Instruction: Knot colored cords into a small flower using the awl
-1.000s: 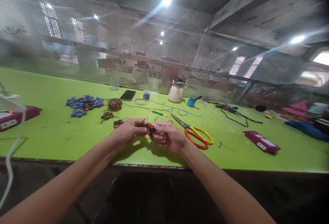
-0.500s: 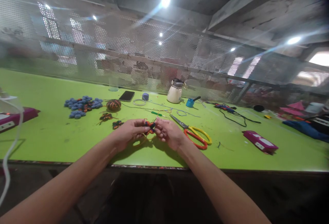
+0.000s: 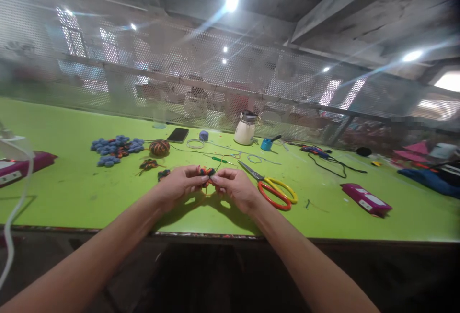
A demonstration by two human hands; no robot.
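Lime green covers the tabletop (image 3: 89,198). The held yarn piece (image 3: 207,172), near its front edge, mixes red, orange and near-black. The scissors (image 3: 262,177) pair grey blades with one orange-red handle and one yellow. Toward the left edge, puffy yarn flowers (image 3: 108,149) are dusty blue; the yarn ball (image 3: 159,148) is streaked brownish orange and black. The crochet hook's grip (image 3: 219,159) is green. By the far edge, the jug (image 3: 245,133) is cream with a dark top.

- Yarn piece (image 3: 207,172), left of the scissors (image 3: 265,179): partly covered by left hand (image 3: 180,183) and right hand (image 3: 235,186); stitches too small to tell.
- Purple power strip (image 3: 42,159), far left of the scissors: cut off.
- Shapes behind the mesh screen (image 3: 208,71), beyond the scissors: blurred.
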